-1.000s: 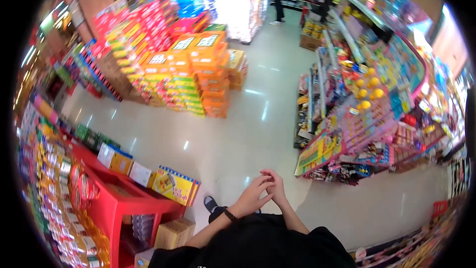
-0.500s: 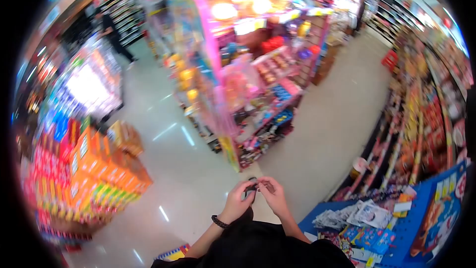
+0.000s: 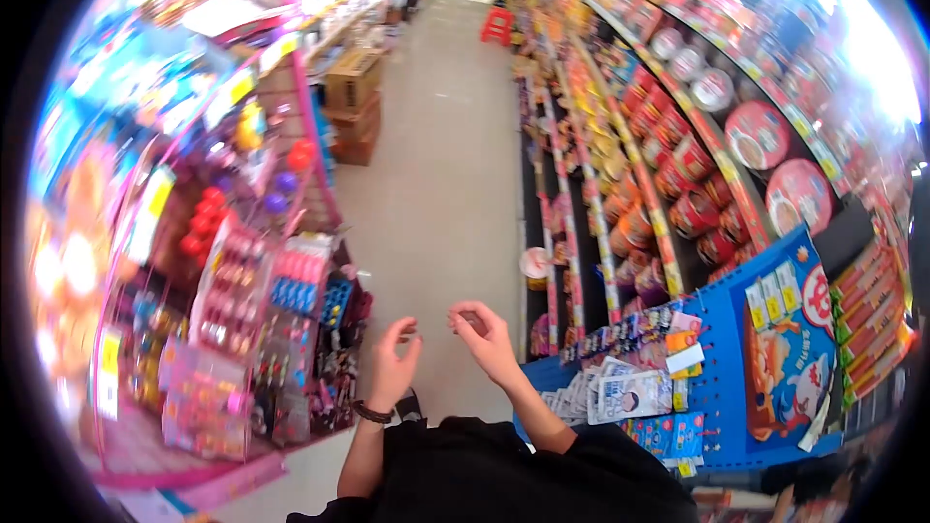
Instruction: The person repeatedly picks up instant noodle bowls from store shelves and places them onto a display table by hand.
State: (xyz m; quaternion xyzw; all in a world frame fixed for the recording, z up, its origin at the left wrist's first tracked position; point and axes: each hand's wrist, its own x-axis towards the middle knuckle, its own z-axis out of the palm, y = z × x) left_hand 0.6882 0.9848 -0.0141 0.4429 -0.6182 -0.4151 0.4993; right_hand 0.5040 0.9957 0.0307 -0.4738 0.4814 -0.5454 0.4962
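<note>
My left hand (image 3: 392, 363) is raised in front of my body over the aisle floor (image 3: 426, 203), its fingers loosely curled and apart from the thumb. A dark bracelet (image 3: 372, 413) circles that wrist. Across a gap, my right hand (image 3: 487, 344) hovers with bent fingers and the thumb pointing up toward the left. I see nothing held in either hand. Closest on the right are white hanging packets (image 3: 630, 397) on a blue display rack (image 3: 722, 397). On the left, the pink display stand (image 3: 320, 169) carries small packaged goods (image 3: 232, 291).
Shelves of red tubs (image 3: 693, 169) and packaged food line the right side. Brown cardboard boxes (image 3: 354, 87) stand at the left of the aisle, and a red stool (image 3: 497, 27) stands farther along. A round white-topped tub (image 3: 535, 263) juts out from the lower right shelf.
My view has swung right, from the corner of the pink stand to the aisle. My hands, previously together at the fingertips, have moved apart.
</note>
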